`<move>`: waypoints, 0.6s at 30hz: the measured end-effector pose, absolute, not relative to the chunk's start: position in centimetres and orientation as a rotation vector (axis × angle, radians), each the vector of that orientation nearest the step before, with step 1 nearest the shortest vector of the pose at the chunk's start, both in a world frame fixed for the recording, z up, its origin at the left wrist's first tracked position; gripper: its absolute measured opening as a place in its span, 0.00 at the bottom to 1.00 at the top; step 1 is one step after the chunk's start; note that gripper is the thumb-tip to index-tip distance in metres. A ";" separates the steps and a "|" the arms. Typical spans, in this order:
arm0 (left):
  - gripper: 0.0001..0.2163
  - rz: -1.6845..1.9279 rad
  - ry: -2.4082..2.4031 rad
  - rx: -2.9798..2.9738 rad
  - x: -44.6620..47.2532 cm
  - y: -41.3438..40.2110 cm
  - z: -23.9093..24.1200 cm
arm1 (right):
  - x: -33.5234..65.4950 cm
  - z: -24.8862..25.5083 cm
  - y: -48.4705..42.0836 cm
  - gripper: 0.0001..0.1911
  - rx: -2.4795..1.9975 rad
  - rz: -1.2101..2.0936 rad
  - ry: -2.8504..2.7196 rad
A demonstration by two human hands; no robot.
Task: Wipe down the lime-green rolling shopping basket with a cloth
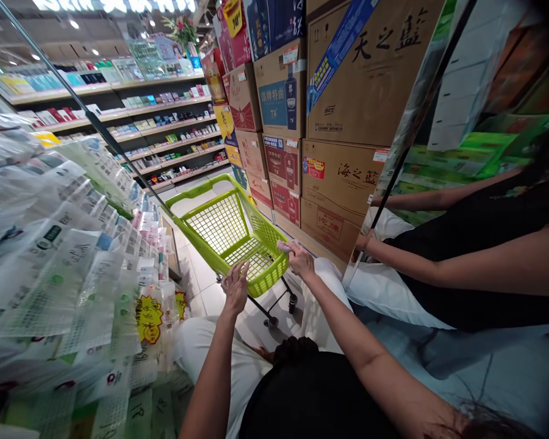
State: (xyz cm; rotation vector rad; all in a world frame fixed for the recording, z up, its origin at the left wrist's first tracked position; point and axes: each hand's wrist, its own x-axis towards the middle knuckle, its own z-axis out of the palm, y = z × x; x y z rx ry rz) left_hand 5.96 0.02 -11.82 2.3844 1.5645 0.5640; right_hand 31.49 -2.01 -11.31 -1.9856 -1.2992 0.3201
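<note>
A lime-green shopping cart [213, 213] with a grid basket stands in front of me, and nothing shows inside it. My left hand [235, 289] is at its near left corner, fingers apart and stretched towards the basket; whether it touches the rim I cannot tell. By the near right corner of the cart is my right hand [301, 259], its fingers closed around a small pale pinkish thing [283, 246], too small to name. The cart's wheels [271, 322] show below the basket, between my white-trousered legs.
Stacked cardboard cartons [338, 177] rise on the right, beside a mirror-like panel [393, 183] reflecting a person's arms. Plastic-wrapped packs [73, 262] with a yellow price tag [149, 318] crowd the left. Shelves of small boxes [165, 125] stand at the back, beyond a tiled floor [201, 262].
</note>
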 end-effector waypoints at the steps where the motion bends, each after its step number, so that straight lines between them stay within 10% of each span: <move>1: 0.28 0.585 1.571 2.374 6.2 0.1 -12.0 | 31.7 -11.0 -1.8 0.22 -2.010 0.320 -1.276; 18: 0.38 0.913 1.397 2.149 8.6 0.6 -14.5 | 28.0 -10.2 -3.8 0.23 -2.124 0.267 -1.440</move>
